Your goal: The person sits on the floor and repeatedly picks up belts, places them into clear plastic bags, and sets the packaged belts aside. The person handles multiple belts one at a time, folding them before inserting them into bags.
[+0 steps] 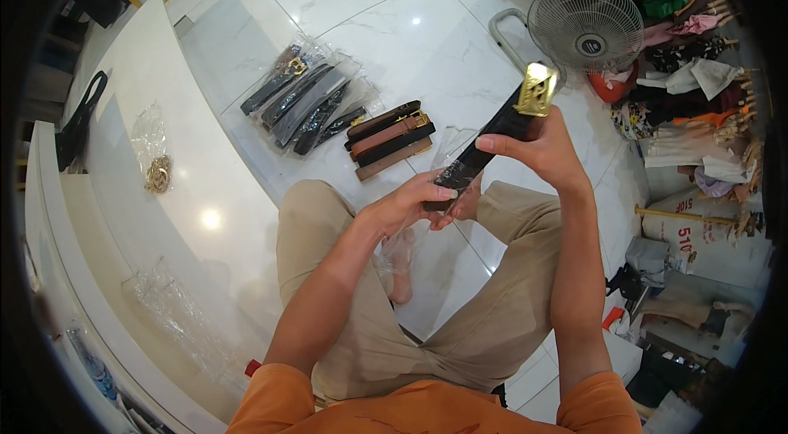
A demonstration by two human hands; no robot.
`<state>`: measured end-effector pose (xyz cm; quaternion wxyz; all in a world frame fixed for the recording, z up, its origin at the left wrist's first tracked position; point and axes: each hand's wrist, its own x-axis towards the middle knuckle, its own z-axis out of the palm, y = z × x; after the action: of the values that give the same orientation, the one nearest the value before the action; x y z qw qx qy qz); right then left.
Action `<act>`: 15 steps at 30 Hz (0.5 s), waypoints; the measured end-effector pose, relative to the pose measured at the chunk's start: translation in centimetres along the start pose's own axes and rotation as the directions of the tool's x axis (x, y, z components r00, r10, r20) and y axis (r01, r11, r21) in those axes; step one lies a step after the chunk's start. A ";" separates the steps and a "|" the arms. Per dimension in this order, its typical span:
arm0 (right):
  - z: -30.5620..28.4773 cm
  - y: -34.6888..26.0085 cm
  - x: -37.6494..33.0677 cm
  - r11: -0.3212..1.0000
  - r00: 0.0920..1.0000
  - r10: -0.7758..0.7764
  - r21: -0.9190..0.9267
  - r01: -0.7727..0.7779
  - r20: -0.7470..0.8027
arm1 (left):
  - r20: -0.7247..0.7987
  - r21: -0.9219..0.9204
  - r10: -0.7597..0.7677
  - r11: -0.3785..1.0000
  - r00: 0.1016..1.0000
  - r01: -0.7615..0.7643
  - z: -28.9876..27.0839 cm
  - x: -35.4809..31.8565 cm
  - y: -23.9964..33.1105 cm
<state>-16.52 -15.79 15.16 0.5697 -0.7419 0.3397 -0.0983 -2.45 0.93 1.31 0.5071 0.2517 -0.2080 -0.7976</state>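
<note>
A black belt (497, 135), folded into a long narrow bundle, slants between my two hands above my lap. Its shiny gold buckle (538, 89) sits at the upper right end. My right hand (552, 151) is wrapped around the belt just below the buckle, thumb lying along it. At the lower end, my left hand (409, 202) closes on the belt and on a clear plastic sleeve (466, 168) that covers that part. Loose plastic hangs below my left hand. Some of the left fingers are hidden beneath the belt.
On the tiled floor ahead lie several folded belts (391, 141) in brown, black and tan, beside a pile of bagged belts (305, 101). A white counter (209, 163) at left bears clear plastic bags (176, 303). A fan (586, 25) and hanging clothes (685, 77) stand at right.
</note>
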 end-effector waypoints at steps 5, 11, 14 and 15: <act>1.3 -0.2 -0.2 0.998 0.992 0.060 -0.025 -0.057 0.109 | 0.053 -0.047 0.012 0.999 0.999 -0.009 -0.4 0.0 -0.2; 1.3 0.0 -0.2 0.989 0.999 -0.022 0.145 0.015 0.047 | 0.073 -0.032 0.007 0.999 0.997 -0.005 -0.6 0.0 -0.5; 0.7 0.7 -0.3 0.987 0.999 -0.024 0.159 0.018 0.033 | 0.088 -0.007 0.000 1.000 0.996 0.001 -0.5 0.0 -0.6; 0.5 0.9 -0.2 0.989 0.999 -0.019 0.148 0.013 0.038 | 0.094 0.002 -0.002 1.000 0.996 0.002 -0.4 -0.1 -0.4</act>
<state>-16.75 -15.33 14.24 0.6289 -0.7021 0.3143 -0.1131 -2.47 1.13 0.80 0.4959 0.2143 -0.2322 -0.8089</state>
